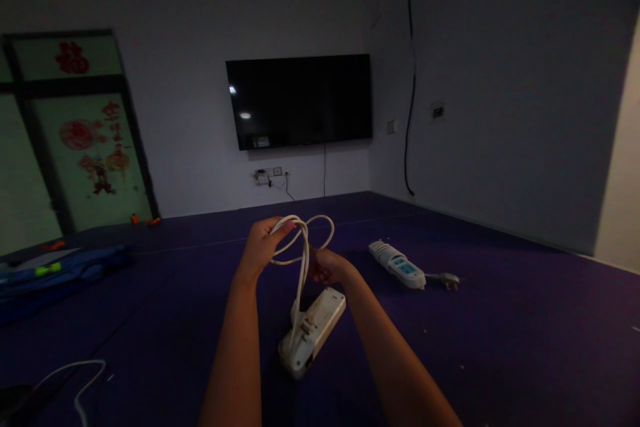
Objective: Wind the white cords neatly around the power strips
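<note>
Left hand (264, 245) pinches looped cord (304, 250) in its fingers; right hand (326, 267) curls beside it, can't tell if gripping. Strip (324, 317) lies below both, long axis near-left to far-right, far end nearest the right.

Purple surface (500, 340), power strip (323, 323), wrapped strip (401, 268)

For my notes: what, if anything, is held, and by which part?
The left hand holds the cord by its loops; whether the right hand grips it is unclear.
</note>
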`<action>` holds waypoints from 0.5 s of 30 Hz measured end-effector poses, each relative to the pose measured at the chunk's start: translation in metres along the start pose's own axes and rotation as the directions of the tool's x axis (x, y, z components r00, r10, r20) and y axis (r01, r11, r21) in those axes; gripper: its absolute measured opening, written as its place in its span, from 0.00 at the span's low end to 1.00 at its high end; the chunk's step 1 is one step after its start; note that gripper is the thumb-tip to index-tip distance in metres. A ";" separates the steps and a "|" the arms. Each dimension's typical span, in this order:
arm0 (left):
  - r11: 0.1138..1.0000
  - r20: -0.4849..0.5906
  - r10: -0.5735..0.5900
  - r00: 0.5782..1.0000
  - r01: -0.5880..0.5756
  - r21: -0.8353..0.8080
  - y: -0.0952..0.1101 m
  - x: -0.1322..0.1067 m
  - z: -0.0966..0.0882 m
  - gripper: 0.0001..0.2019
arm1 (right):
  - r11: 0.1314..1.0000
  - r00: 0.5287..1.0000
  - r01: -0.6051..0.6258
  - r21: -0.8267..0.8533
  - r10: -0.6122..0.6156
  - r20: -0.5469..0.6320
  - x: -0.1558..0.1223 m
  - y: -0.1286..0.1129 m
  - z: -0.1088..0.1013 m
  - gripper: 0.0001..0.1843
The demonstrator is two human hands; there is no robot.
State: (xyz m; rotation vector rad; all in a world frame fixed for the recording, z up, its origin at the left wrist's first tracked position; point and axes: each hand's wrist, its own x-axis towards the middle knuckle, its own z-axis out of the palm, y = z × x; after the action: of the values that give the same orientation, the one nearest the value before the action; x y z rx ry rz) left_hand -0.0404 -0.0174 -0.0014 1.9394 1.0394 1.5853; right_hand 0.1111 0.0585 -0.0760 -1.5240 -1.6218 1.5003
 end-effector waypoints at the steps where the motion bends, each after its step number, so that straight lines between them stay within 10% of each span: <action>1: 0.998 0.019 0.046 0.999 -0.047 0.040 0.002 -0.001 -0.001 0.14 | 1.000 1.000 0.022 -0.016 -0.022 -0.017 -0.002 -0.002 0.000 0.35; 15: 0.893 -0.081 0.277 0.957 -0.226 0.390 -0.002 0.005 0.001 0.12 | 0.770 0.742 0.385 0.509 -0.586 0.325 -0.020 -0.004 -0.010 0.34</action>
State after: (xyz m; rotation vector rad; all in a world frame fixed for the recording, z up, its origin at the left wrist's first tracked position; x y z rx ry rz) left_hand -0.0394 -0.0123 -0.0002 2.3295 1.2676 1.7804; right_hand 0.1236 0.0448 -0.0626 -0.4396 -1.6329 1.8101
